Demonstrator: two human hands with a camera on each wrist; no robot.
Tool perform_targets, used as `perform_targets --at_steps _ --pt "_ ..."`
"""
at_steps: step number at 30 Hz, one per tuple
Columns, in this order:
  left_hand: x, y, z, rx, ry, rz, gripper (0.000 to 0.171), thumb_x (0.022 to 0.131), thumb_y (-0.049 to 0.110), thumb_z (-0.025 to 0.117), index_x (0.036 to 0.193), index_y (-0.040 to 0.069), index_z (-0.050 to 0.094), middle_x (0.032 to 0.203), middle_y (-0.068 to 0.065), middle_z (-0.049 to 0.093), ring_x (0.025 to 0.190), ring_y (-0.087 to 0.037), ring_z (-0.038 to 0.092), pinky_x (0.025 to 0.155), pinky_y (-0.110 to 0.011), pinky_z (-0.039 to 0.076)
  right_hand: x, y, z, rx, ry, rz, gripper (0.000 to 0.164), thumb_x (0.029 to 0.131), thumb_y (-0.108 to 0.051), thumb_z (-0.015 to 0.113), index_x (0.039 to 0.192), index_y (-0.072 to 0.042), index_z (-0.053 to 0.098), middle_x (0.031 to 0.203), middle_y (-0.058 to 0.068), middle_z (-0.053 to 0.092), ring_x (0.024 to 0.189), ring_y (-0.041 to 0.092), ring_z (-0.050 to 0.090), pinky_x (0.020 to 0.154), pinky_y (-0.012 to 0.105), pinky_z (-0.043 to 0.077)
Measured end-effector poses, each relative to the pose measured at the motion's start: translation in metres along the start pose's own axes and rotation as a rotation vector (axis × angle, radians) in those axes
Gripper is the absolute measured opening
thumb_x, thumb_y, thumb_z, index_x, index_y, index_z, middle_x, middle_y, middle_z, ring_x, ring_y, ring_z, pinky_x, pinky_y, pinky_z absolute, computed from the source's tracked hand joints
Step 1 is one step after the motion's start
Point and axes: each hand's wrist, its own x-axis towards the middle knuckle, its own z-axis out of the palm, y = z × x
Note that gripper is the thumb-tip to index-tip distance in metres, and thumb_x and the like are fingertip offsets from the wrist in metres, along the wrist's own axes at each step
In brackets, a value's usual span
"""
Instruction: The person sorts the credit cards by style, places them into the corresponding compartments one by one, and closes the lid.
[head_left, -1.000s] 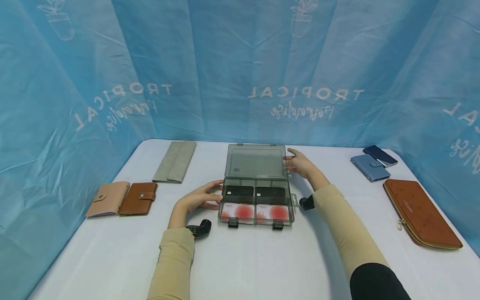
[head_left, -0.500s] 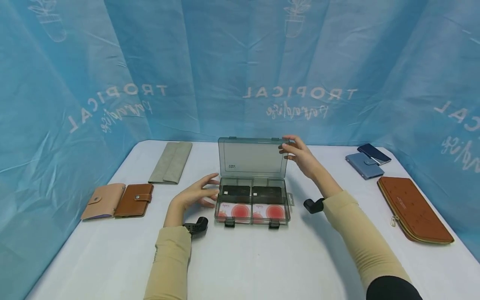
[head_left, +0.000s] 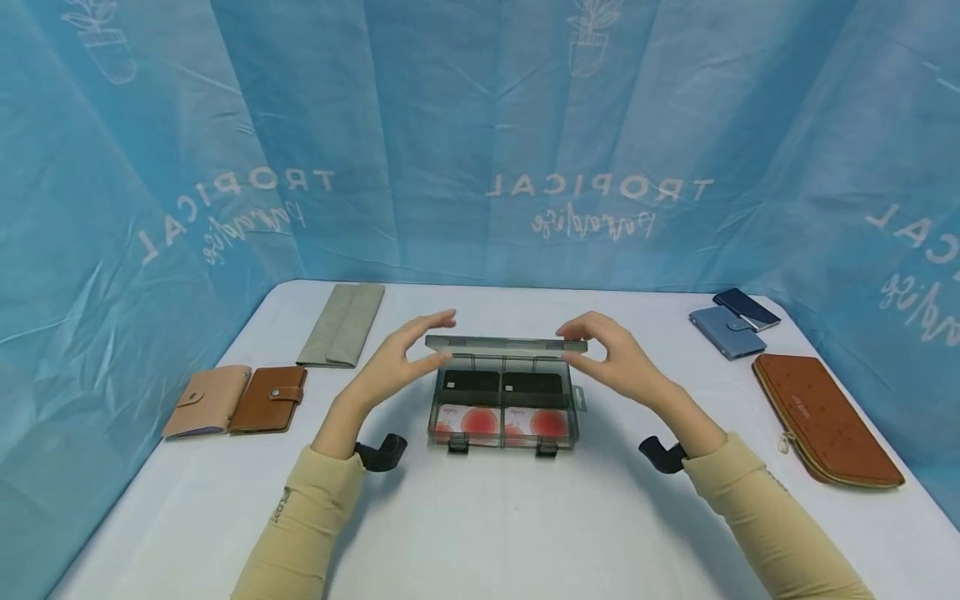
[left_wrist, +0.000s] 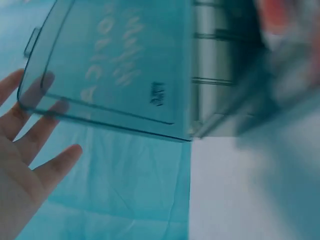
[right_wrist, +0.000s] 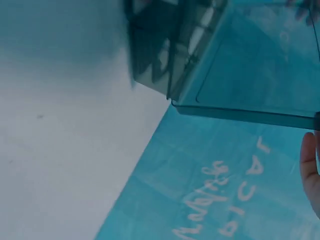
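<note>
A translucent grey-green plastic organizer box (head_left: 502,444) sits mid-table with its hinged lid (head_left: 506,343) raised, nearly edge-on in the head view. Black cards (head_left: 532,383) fill its back compartments, and white cards with red circles (head_left: 468,419) lie in the front ones. My right hand (head_left: 618,362) holds the lid's right corner, thumb below and fingers above. At the left end of the lid, my left hand (head_left: 386,367) has its fingers spread. In the left wrist view, fingertips show through the clear lid (left_wrist: 115,65) at its corner.
On the left lie a grey-green envelope wallet (head_left: 343,325), a pink wallet (head_left: 206,402) and a brown one (head_left: 268,400). To the right are a blue wallet (head_left: 726,332), a navy card holder (head_left: 750,308) and a brown zip pouch (head_left: 828,421). A blue curtain (head_left: 450,242) hangs behind.
The lid has swung up from lying back and now tilts forward over the box. My right hand came forward with it; my left hand left the box's side and rose to the lid's left end.
</note>
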Motion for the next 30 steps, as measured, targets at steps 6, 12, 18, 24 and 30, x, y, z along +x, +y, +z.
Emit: perform_targets --at_steps 6,12,18,24,30 --pt "-0.027 0.002 0.027 0.468 -0.09 0.151 0.056 0.084 0.041 0.065 0.132 0.014 0.052 0.131 -0.005 0.051 0.122 -0.026 0.045 0.107 -0.05 0.03 -0.025 -0.017 0.019 -0.448 -0.094 -0.375 0.046 0.074 -0.014 0.077 0.116 -0.014 0.059 0.111 0.008 0.056 0.098 0.023 0.054 0.082 0.041 0.047" --pt "-0.047 0.001 0.043 0.8 -0.135 0.3 0.058 0.082 0.045 0.066 0.129 0.012 0.055 0.126 -0.005 0.054 0.117 -0.023 0.048 0.11 -0.048 0.027 -0.047 -0.024 0.043 -0.736 -0.188 -0.549 0.053 0.072 -0.029 0.079 0.119 -0.019 0.057 0.113 0.006 0.056 0.09 0.022 0.053 0.073 0.037 0.047" --pt "-0.056 -0.004 0.051 0.843 -0.187 0.299 0.06 0.081 0.046 0.067 0.13 0.013 0.054 0.127 -0.006 0.053 0.118 -0.025 0.047 0.108 -0.049 0.03 -0.057 -0.026 0.059 -0.919 -0.306 -0.563 0.047 0.079 -0.039 0.071 0.123 -0.03 0.058 0.123 0.001 0.05 0.089 0.02 0.047 0.062 0.032 0.039" --pt "-0.056 -0.006 0.053 0.826 -0.227 0.262 0.058 0.081 0.045 0.067 0.129 0.014 0.055 0.128 -0.005 0.052 0.116 -0.024 0.048 0.102 -0.042 0.039 -0.062 -0.026 0.068 -1.039 -0.397 -0.523 0.034 0.083 -0.041 0.066 0.115 -0.034 0.062 0.13 -0.001 0.045 0.093 0.02 0.045 0.061 0.036 0.039" --pt "-0.054 -0.005 0.053 0.792 -0.268 0.167 0.055 0.083 0.044 0.065 0.129 0.017 0.055 0.13 -0.004 0.05 0.117 -0.023 0.049 0.095 -0.04 0.045 -0.063 -0.026 0.069 -0.986 -0.385 -0.5 0.022 0.085 -0.04 0.064 0.104 -0.031 0.065 0.127 0.001 0.047 0.096 0.022 0.047 0.066 0.041 0.042"
